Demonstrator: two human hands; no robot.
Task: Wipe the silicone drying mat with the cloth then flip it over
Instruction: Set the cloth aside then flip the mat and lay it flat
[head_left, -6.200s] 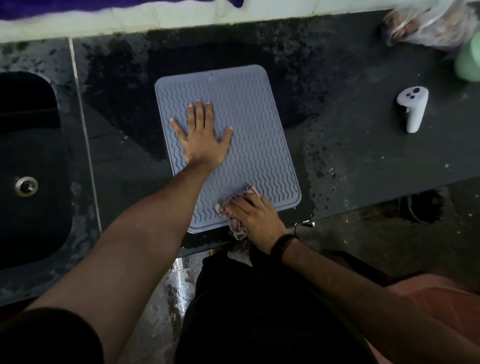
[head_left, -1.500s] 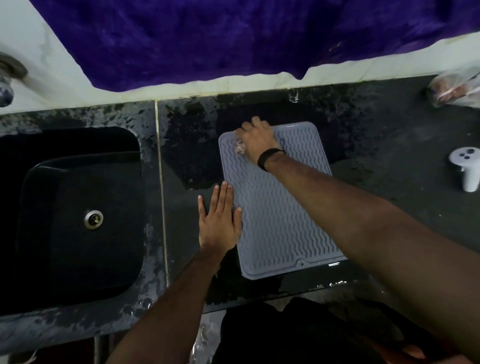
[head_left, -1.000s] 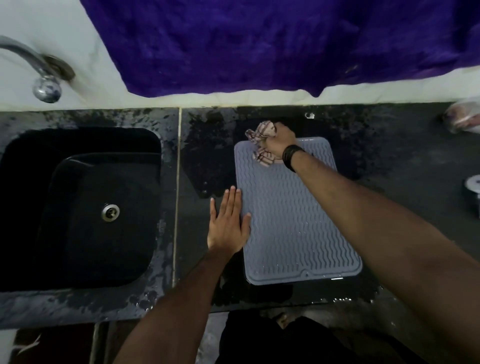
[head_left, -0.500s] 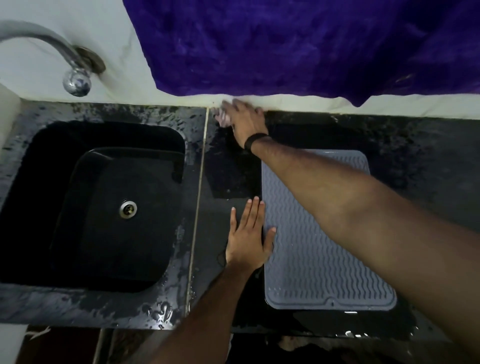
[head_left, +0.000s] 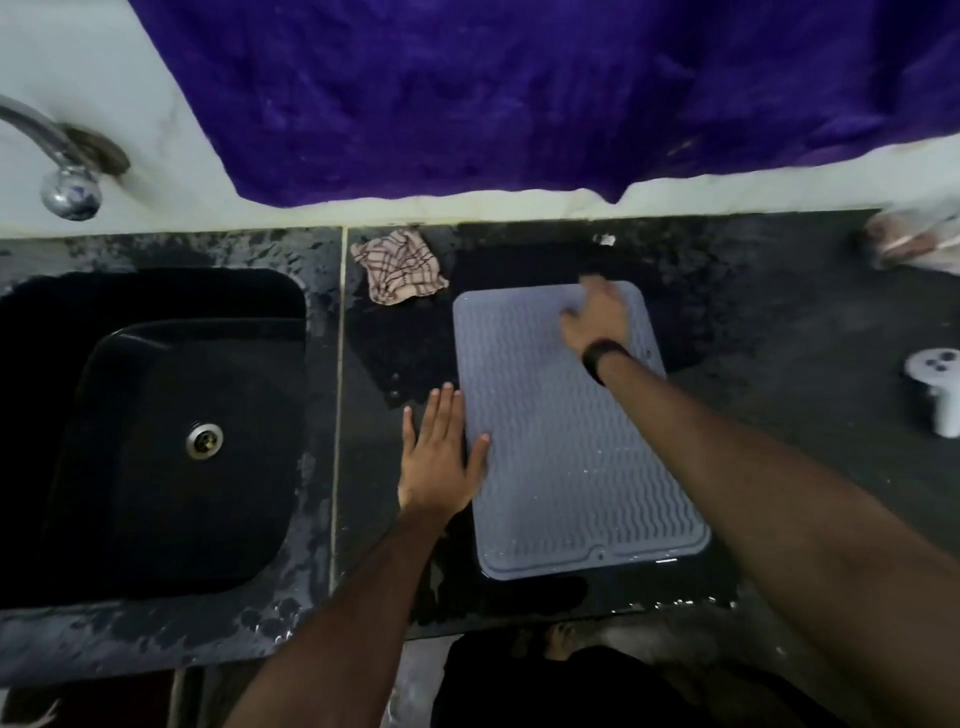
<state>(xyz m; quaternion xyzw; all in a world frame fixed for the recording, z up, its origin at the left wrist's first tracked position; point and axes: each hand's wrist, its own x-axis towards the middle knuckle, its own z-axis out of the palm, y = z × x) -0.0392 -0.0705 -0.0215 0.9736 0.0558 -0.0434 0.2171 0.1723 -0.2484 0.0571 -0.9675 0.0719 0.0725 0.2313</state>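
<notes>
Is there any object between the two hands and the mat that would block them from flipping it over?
Nothing visible does. The right hand is already over the far edge of the mat, the left hand lies flat at its left edge, and the cloth sits apart on the counter.

right hand (head_left: 592, 319) fingers blurred, grip perhaps open, tap (head_left: 49, 156) cut off
</notes>
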